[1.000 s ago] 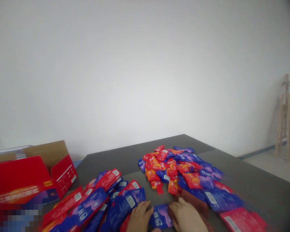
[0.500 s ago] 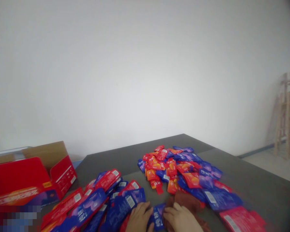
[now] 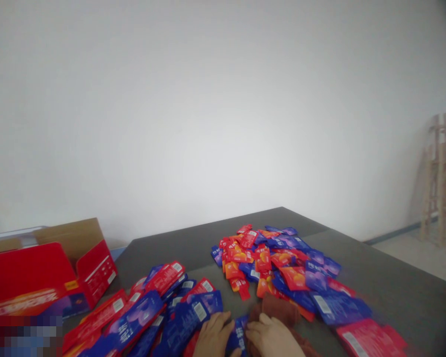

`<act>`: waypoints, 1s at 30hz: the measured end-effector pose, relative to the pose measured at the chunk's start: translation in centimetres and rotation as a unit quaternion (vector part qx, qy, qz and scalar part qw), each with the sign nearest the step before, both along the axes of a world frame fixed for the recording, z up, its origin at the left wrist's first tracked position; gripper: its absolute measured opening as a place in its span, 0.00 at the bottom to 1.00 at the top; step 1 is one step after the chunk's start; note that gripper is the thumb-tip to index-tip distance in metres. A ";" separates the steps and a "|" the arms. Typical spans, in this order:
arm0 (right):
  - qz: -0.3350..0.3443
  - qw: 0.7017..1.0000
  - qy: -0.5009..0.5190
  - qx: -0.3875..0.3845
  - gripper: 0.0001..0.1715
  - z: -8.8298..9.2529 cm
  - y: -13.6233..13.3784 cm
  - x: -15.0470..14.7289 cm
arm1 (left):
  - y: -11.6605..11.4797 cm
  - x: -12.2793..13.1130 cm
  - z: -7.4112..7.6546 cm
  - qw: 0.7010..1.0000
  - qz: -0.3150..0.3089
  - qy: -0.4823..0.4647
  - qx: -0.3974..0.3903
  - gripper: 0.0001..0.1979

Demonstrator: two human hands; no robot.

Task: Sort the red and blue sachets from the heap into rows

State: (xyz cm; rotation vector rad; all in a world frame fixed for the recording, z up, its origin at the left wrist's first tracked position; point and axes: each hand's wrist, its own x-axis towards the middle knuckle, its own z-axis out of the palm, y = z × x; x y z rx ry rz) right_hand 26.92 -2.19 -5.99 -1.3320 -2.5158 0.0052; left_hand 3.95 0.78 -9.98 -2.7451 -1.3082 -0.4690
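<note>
At the bottom edge my left hand point(image 3: 213, 335) is closed on the left side of a blue packet point(image 3: 239, 333) lying on the dark table. My right hand point(image 3: 272, 336) is curled over a bunched brown cloth point(image 3: 283, 308), and its fingertips reach the packet's right side. Part of the packet is hidden under the fingers and cloth. Left of my left hand lies a heap of blue and red packets point(image 3: 189, 317), some with barcode labels facing up. Beyond the cloth spreads a second pile of red-orange and blue packets point(image 3: 262, 255).
An opened red cardboard box point(image 3: 26, 275) with a brown inside stands at the left. The dark table point(image 3: 386, 267) runs back toward a white wall point(image 3: 230, 109). A wooden rack-like frame point(image 3: 444, 178) stands on the floor at the right.
My right hand and the brown cloth have shifted slightly left, covering more of the blue packet. My left hand stays in about the same place.
</note>
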 end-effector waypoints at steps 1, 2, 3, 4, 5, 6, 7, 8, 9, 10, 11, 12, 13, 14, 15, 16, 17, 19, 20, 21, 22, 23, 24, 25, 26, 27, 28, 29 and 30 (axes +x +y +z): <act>-0.032 0.999 0.014 -0.001 0.14 0.5 -0.2 0.6 | 0.0 -0.1 -0.1 1.000 -0.005 0.000 0.008 0.26; -0.065 0.998 0.024 -0.002 0.15 0.9 -0.4 1.2 | 0.0 -0.2 -0.1 1.000 -0.009 -0.001 0.013 0.26; -0.098 0.995 0.030 -0.003 0.15 1.3 -0.5 1.7 | 0.0 -0.2 -0.1 1.000 -0.012 -0.003 0.015 0.26; -0.125 0.992 0.029 -0.008 0.15 1.6 -0.6 1.9 | 0.0 -0.2 0.0 1.000 -0.013 -0.004 0.014 0.25; -0.140 0.990 0.024 -0.012 0.15 1.8 -0.7 2.0 | 0.0 -0.1 0.1 1.000 -0.013 -0.005 0.012 0.25; -0.141 0.990 0.016 -0.015 0.15 1.9 -0.7 1.8 | 0.0 0.0 0.2 1.000 -0.012 -0.003 0.007 0.25; -0.129 0.991 0.006 -0.016 0.15 2.0 -0.6 1.3 | 0.0 0.1 0.3 1.000 -0.011 0.000 0.001 0.25; -0.109 0.994 -0.005 -0.014 0.15 2.0 -0.6 0.7 | -0.1 0.2 0.4 1.000 -0.010 0.004 -0.005 0.25; -0.082 0.996 -0.016 -0.010 0.14 1.9 -0.4 0.0 | -0.1 0.4 0.5 1.000 -0.006 0.008 -0.011 0.26; -0.053 0.998 -0.028 -0.004 0.13 1.8 -0.3 -0.8 | -0.1 0.5 0.6 1.000 -0.002 0.011 -0.015 0.26; -0.024 0.999 -0.038 0.002 0.11 1.6 -0.1 -1.4 | -0.1 0.6 0.8 1.000 0.003 0.014 -0.017 0.27; -0.003 0.999 -0.046 0.004 0.10 1.5 0.1 -1.9 | -0.1 0.7 0.8 1.000 0.006 0.017 -0.015 0.27; 0.010 0.999 -0.051 0.006 0.08 1.4 0.2 -2.2 | -0.1 0.7 0.9 1.000 0.007 0.021 -0.010 0.28; 0.016 0.999 -0.050 0.007 0.08 1.3 0.3 -2.3 | -0.1 0.7 0.9 1.000 0.003 0.025 -0.001 0.28; 0.010 0.999 -0.042 0.008 0.07 1.2 0.3 -2.0 | -0.1 0.6 0.9 1.000 -0.002 0.027 0.012 0.27; -0.007 1.000 -0.029 0.010 0.07 1.1 0.3 -1.6 | -0.1 0.4 0.8 0.999 -0.010 0.028 0.026 0.27; -0.029 0.999 -0.013 0.012 0.08 1.1 0.2 -1.1 | 0.0 0.3 0.7 0.999 -0.018 0.028 0.039 0.26; -0.075 0.997 0.017 0.013 0.11 1.1 -0.1 0.2 | 0.0 0.0 0.4 0.997 -0.028 0.028 0.065 0.27; -0.094 0.995 0.026 0.011 0.12 1.2 -0.2 0.7 | 0.1 -0.1 0.3 0.996 -0.030 0.029 0.076 0.27; -0.109 0.994 0.030 0.007 0.13 1.3 -0.4 1.1 | 0.2 -0.2 0.2 0.996 -0.031 0.030 0.084 0.27; -0.120 0.992 0.028 0.003 0.14 1.4 -0.5 1.3 | 0.3 -0.3 0.1 0.995 -0.032 0.031 0.090 0.27; -0.131 0.991 0.022 -0.001 0.14 1.5 -0.6 1.2 | 0.3 -0.2 0.1 0.994 -0.034 0.030 0.094 0.27; -0.135 0.991 0.011 -0.007 0.14 1.6 -0.6 1.0 | 0.4 -0.2 0.1 0.994 -0.037 0.029 0.096 0.27; -0.130 0.991 -0.002 -0.012 0.14 1.7 -0.5 0.6 | 0.4 0.0 0.2 0.994 -0.040 0.028 0.096 0.27; -0.116 0.993 -0.013 -0.018 0.14 1.9 -0.5 0.1 | 0.4 0.2 0.4 0.994 -0.043 0.027 0.093 0.28; -0.094 0.995 -0.022 -0.022 0.13 2.0 -0.3 -0.5 | 0.3 0.4 0.6 0.995 -0.042 0.029 0.089 0.29; -0.068 0.997 -0.028 -0.025 0.12 2.1 -0.2 -1.2 | 0.2 0.6 0.8 0.995 -0.038 0.033 0.083 0.29; -0.043 0.998 -0.030 -0.028 0.11 2.3 0.0 -1.7 | 0.1 0.8 1.0 0.996 -0.032 0.039 0.079 0.30; -0.024 0.999 -0.030 -0.031 0.09 2.5 0.1 -2.2 | 0.0 0.9 1.2 0.996 -0.024 0.045 0.079 0.30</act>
